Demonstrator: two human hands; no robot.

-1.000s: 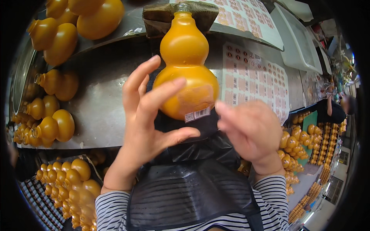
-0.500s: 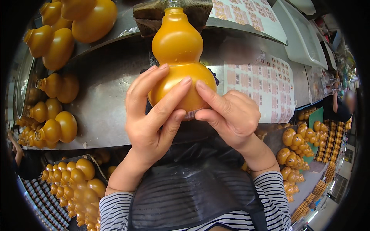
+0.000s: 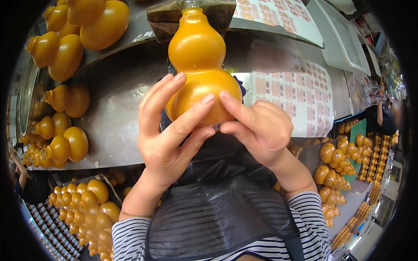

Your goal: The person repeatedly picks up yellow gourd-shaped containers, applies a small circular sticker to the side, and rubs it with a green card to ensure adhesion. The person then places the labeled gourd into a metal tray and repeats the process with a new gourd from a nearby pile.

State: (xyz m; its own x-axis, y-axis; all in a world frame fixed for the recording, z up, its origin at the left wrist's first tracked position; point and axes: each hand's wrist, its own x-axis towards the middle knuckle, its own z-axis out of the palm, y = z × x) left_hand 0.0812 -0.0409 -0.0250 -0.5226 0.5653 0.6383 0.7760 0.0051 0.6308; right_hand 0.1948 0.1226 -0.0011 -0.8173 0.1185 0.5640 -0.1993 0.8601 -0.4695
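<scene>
A yellow gourd-shaped bottle [image 3: 197,50] lies with its neck pointing away from me, the neck resting on a dark wooden block [image 3: 163,21]. My left hand [image 3: 167,126] is curved around the left side of its wide lower bulb, thumb and forefinger pressed to the surface. From the right, my right hand [image 3: 261,130] pinches at the bulb's base, forefinger on top and thumb at the bottom edge. Between the two thumbs a small printed label [image 3: 216,126] with a barcode shows in part. A bit of dark cloth [image 3: 240,85] peeks out from under the bottle.
Sheets of printed stickers [image 3: 300,95] lie on the metal bench [image 3: 113,113] to the right. A white plastic tray [image 3: 344,48] stands at the far right. Several more gourd-shaped bottles [image 3: 78,143] stand at the left, with others on racks below. Other people are at both edges.
Both thumbs remain at the bottle's base, where less of the barcode label now shows. The bottle and my left hand sit slightly further left in view.
</scene>
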